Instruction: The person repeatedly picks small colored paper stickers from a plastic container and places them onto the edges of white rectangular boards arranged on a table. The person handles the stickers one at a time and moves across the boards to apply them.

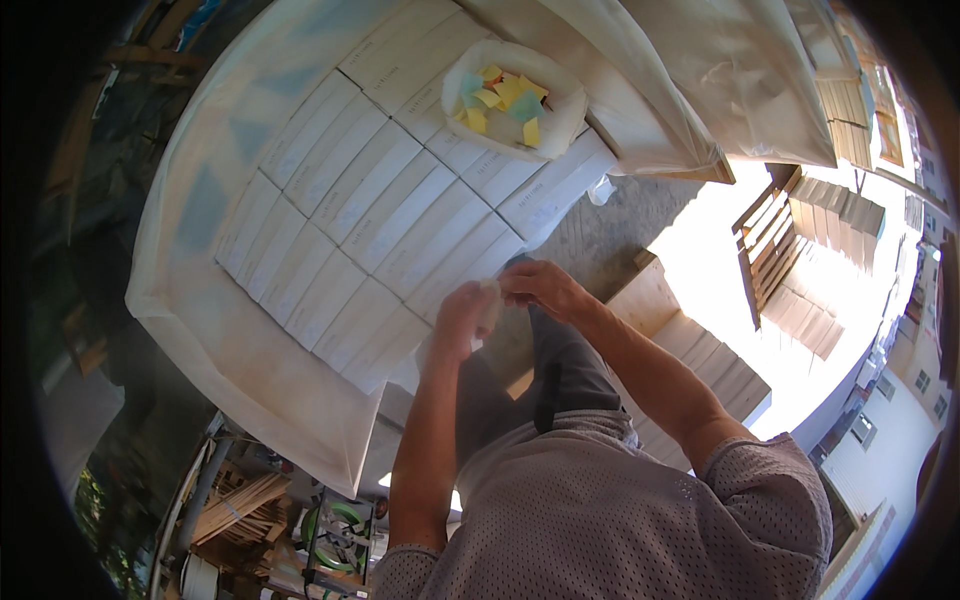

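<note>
My left hand (466, 316) is closed around a small pale, translucent piece of something (490, 292), whose kind I cannot make out. From the other side my right hand (543, 287) meets it, fingertips pinched together at the piece's upper end. Both hands are in front of my body, just off the near right edge of a stack of white cartons (372, 215) packed in rows. Farther back on the stack sits a whitish plastic bag (565, 112), opened out, with yellow and pale green scraps (505, 92) inside.
Pale sheeting (160, 270) wraps the stack's left side and far right (700, 70). To the right are more stacked cartons (710, 365), a wooden pallet (768, 245) and sunlit ground. Lower left, wood offcuts (240, 508) lie near a green-rimmed wheel (335, 535).
</note>
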A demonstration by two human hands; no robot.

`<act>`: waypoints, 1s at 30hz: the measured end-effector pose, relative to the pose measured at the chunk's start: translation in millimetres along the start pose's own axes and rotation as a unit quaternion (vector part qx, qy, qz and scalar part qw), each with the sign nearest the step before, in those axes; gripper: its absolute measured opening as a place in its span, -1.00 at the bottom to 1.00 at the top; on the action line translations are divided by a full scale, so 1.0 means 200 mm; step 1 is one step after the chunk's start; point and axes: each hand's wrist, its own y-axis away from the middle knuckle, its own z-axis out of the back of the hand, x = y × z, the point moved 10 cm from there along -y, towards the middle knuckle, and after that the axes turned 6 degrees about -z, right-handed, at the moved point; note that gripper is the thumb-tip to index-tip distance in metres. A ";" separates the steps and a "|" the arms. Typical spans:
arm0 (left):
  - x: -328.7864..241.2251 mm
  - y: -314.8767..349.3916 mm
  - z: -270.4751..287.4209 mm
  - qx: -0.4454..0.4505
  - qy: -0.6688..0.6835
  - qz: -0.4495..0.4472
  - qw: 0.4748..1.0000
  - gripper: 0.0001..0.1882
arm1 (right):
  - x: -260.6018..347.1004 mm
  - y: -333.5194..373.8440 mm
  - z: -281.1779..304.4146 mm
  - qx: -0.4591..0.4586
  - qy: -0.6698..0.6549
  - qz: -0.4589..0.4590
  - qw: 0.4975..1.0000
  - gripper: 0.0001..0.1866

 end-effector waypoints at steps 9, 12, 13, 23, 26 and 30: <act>-0.02 -0.04 0.00 0.001 -0.006 -0.023 1.000 -0.71 | 0.03 -0.01 0.03 -0.036 0.041 0.002 0.999 -0.75; -0.03 -0.04 0.00 -0.007 -0.017 -0.032 0.999 -0.69 | 0.02 -0.01 0.02 -0.016 0.017 -0.009 1.000 -0.78; -0.04 -0.04 0.00 -0.006 -0.025 -0.036 0.999 -0.68 | 0.03 -0.01 0.02 -0.013 0.015 -0.005 1.000 -0.78; -0.09 -0.06 0.01 -0.033 -0.024 -0.059 0.997 -0.86 | 0.06 -0.05 0.03 -0.037 0.086 0.001 0.996 -0.76; -0.10 -0.06 0.02 -0.037 -0.047 -0.061 0.996 -0.86 | 0.08 -0.04 0.03 -0.056 0.125 0.000 0.991 -0.76; -0.18 -0.04 0.00 -0.035 -0.129 -0.121 0.984 -0.82 | 0.12 -0.04 0.03 -0.091 0.191 0.039 0.977 -0.77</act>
